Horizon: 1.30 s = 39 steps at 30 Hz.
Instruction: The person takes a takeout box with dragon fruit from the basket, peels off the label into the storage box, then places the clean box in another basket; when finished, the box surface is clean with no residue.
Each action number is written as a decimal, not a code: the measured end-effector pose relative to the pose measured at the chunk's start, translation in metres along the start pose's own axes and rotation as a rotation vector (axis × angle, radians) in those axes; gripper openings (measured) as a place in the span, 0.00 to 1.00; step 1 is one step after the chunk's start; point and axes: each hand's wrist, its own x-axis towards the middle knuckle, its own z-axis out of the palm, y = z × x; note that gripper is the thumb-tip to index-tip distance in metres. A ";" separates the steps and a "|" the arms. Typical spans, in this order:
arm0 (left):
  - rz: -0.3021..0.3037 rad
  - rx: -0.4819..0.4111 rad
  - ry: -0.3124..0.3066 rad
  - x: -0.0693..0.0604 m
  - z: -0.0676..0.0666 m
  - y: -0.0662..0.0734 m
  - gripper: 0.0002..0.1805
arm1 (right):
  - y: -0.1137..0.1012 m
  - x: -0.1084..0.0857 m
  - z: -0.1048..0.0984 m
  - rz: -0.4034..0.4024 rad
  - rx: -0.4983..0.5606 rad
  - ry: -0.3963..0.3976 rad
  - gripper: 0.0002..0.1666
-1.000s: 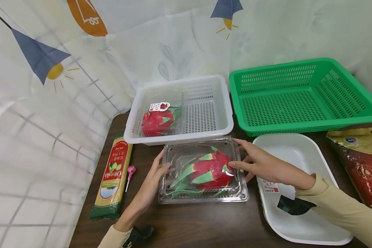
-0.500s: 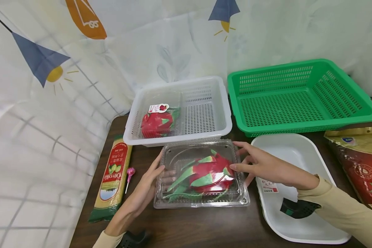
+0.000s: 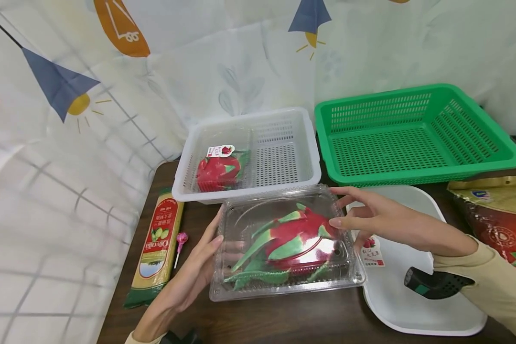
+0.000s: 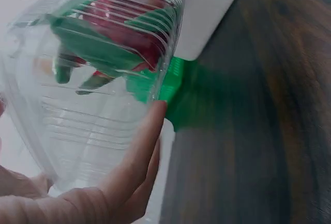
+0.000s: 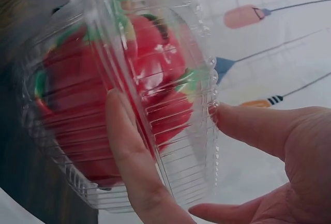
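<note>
head: my left hand (image 3: 193, 272) and right hand (image 3: 363, 215) at opposite ends of clear clamshell (image 3: 242, 234), dragon fruit (image 3: 301, 239) inside, nearside of white slotted basket (image 3: 312, 148), left wrist: fingers (image 4: 137, 154) part-spread, holding clamshell, right wrist: thumb (image 5: 253, 128) and fingers part-curled, holding it

Desk (image 3: 284, 322): beneath all pieces; cloth curtain (image 3: 258, 57) behind and along the left
Left basket (image 3: 307, 148): far row
Right basket (image 3: 421, 176): far row, just beside the left basket
Inner clamshell (image 3: 228, 136): in the left basket's left half, dragon fruit (image 3: 218, 174) inside
Front clamshell (image 3: 238, 229): before the left basket, between left fingers (image 3: 209, 232) and right fingers (image 3: 352, 192); second dragon fruit (image 3: 301, 239) inside
Tray (image 3: 421, 306): right of the front clamshell, before the right basket; label (image 3: 373, 255) at its left side
Bag (image 3: 503, 220): far right, beside the tray
Spaghetti packet (image 3: 159, 241): far left
Lollipop (image 3: 181, 238): just right of the packet
</note>
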 end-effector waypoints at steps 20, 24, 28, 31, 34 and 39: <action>0.144 0.023 0.065 0.017 0.019 0.017 0.43 | -0.021 0.005 -0.044 -0.178 -0.019 0.105 0.31; 0.175 0.009 -0.002 0.023 0.016 0.016 0.41 | -0.019 0.020 -0.062 -0.204 0.021 0.135 0.26; 0.211 0.027 -0.072 0.029 0.013 0.015 0.42 | -0.021 0.035 -0.076 -0.195 0.063 0.051 0.28; 0.240 0.038 -0.126 0.035 0.010 0.014 0.42 | -0.019 0.048 -0.078 -0.193 0.116 -0.115 0.29; 0.258 0.033 -0.185 0.042 0.008 0.016 0.41 | -0.013 0.058 -0.075 -0.192 0.152 -0.282 0.29; 0.273 0.030 -0.250 0.055 0.003 0.024 0.42 | -0.006 0.062 -0.072 -0.236 0.148 -0.472 0.30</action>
